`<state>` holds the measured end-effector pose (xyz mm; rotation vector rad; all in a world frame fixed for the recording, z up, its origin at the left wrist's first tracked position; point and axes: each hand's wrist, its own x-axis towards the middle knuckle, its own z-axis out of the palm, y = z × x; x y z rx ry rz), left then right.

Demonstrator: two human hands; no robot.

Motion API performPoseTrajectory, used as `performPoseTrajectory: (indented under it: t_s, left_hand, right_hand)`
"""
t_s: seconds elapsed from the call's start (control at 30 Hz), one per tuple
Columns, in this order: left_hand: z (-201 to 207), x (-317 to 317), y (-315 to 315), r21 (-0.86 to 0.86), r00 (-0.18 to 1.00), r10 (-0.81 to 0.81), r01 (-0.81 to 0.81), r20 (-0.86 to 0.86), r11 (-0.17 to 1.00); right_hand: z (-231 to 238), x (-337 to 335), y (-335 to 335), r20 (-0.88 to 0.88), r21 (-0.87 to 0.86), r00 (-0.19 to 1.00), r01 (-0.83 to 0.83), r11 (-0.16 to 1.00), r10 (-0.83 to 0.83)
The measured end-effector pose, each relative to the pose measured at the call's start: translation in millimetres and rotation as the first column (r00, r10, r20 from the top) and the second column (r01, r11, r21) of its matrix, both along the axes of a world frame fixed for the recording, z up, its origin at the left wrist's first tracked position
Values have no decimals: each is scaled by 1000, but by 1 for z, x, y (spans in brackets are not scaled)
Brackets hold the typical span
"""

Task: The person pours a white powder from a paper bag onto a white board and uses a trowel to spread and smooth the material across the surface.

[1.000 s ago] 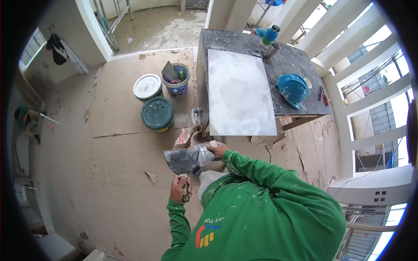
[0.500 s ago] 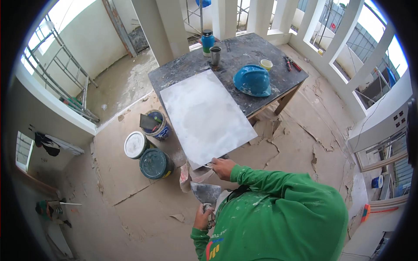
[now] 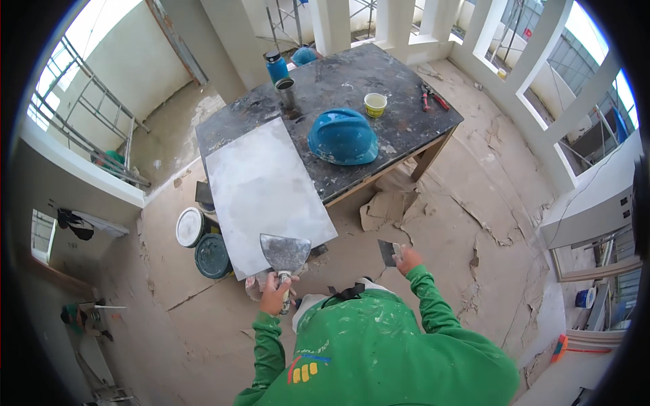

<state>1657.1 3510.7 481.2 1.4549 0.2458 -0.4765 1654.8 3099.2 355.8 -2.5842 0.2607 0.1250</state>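
My left hand (image 3: 273, 295) is closed round the handle of a wide putty knife (image 3: 286, 253). Its grey-smeared blade points away from me and overlaps the near part of a white board (image 3: 264, 189) in view; whether it touches cannot be made out. The board, patchy white and grey, lies on the dark table (image 3: 359, 74) and juts past its near edge. Out to the right, my right hand (image 3: 407, 260) grips a small flat scraper (image 3: 388, 252) with a dark blade, held apart from the board above the floor.
On the table are a blue hard hat (image 3: 343, 137), a yellowish cup (image 3: 375, 104), pliers (image 3: 433, 99), a metal tumbler (image 3: 286, 93) and a blue bottle (image 3: 276, 66). Lidded buckets (image 3: 213, 256) stand left of the board. Torn brown paper (image 3: 389, 208) covers the floor. Scaffolding (image 3: 88, 111) rises far left.
My right hand has swung from the board's near edge out to the right with the scraper. My left hand has lifted the putty knife forward to the board. The view has shifted too.
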Motion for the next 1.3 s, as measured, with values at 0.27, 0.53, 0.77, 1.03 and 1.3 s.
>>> performPoseTrajectory:
  t_s: [0.27, 0.53, 0.77, 1.03, 1.3]
  left_hand:
    - [-85, 160, -169, -153, 999, -16, 9, -42, 988]
    - [-150, 247, -216, -96, 987, 131, -140, -95, 986]
    - [-131, 301, -251, 354, 923, 365, -383, 119, 853]
    - [-148, 307, -235, 579, 924, 170, -350, 342, 737]
    - [-112, 281, -225, 580, 907, 241, -409, 346, 704]
  right_hand:
    - [-36, -52, -102, 13, 237, 933, 346, 908, -359]
    - [-45, -88, -178, -77, 395, 844, 515, 761, -531]
    - [-28, 30, -182, -383, 735, 710, 622, 271, -591]
    - [-42, 254, -172, -309, 830, 878, 436, 347, -365]
    - [-44, 386, -160, -388, 824, 881, 463, 327, -271]
